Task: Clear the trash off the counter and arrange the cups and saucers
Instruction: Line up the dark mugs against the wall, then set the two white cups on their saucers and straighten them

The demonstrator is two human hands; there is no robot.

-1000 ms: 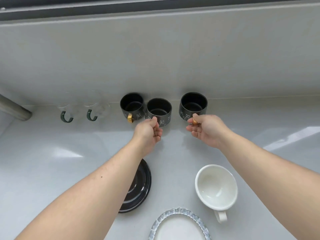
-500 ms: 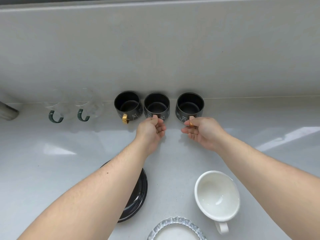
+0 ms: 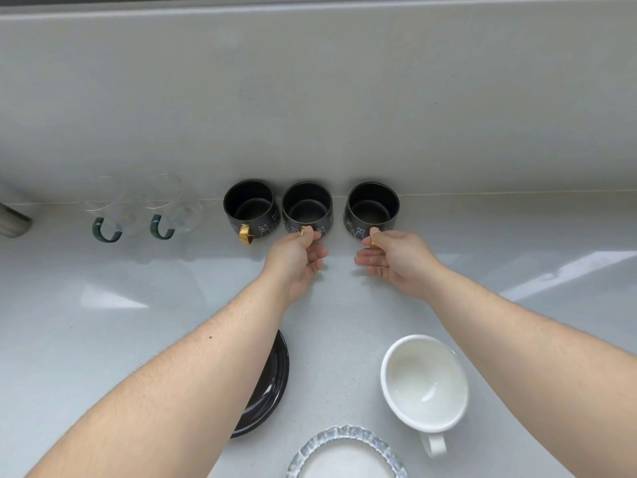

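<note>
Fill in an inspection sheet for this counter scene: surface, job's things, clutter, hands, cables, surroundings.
Surface: pale counter, glossy.
Job's things: three black cups in a row by the wall; two glass cups to their left; white cup, black saucer and ruffled plate nearer the person.
Clutter: nothing seen.
Hands: left hand pinches the middle cup's handle; right hand pinches the right cup's.
Cables: nothing seen.
Surroundings: plain wall; grey pipe far left.

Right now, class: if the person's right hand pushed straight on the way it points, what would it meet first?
The right hand already pinches the gold handle of the rightmost black cat-print mug, so it would press into that mug first. Just behind stands the pale grey back wall; the gap between them is hard to judge.
</note>
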